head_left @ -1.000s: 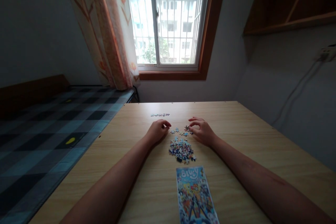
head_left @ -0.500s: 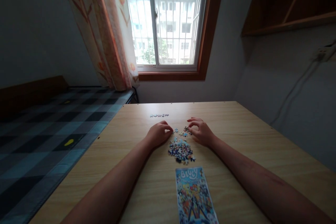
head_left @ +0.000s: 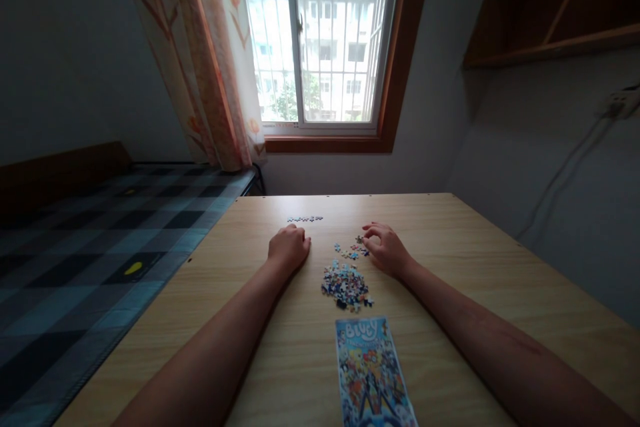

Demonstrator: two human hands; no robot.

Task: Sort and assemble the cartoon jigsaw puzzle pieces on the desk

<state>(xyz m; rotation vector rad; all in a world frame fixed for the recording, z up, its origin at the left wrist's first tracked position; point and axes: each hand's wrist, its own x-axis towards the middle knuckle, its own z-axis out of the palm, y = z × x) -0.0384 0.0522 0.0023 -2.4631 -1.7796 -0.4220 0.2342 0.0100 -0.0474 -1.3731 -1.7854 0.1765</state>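
My left hand (head_left: 290, 247) is closed over the table, just in front of a short row of puzzle pieces (head_left: 305, 219). Its fingers are curled under, so whatever they hold is hidden. To the right, my right hand (head_left: 386, 248) has thumb and forefinger bent together at a small dark puzzle piece (head_left: 359, 239). Several loose puzzle pieces (head_left: 353, 255) lie between the hands, beside the right fingertips. Nearer to me is a heap of mixed, colourful puzzle pieces (head_left: 345, 285).
A picture sheet marked "Bluey" (head_left: 374, 370) lies on the wooden table (head_left: 240, 333) close to me. On the left is a bed with a checked cover (head_left: 165, 220). Behind the table are a barred window (head_left: 335, 47) and a curtain (head_left: 210, 60).
My left hand has moved left and slightly away from me, from the loose pieces toward the row, and its fingers are now curled under. My right hand has barely shifted.
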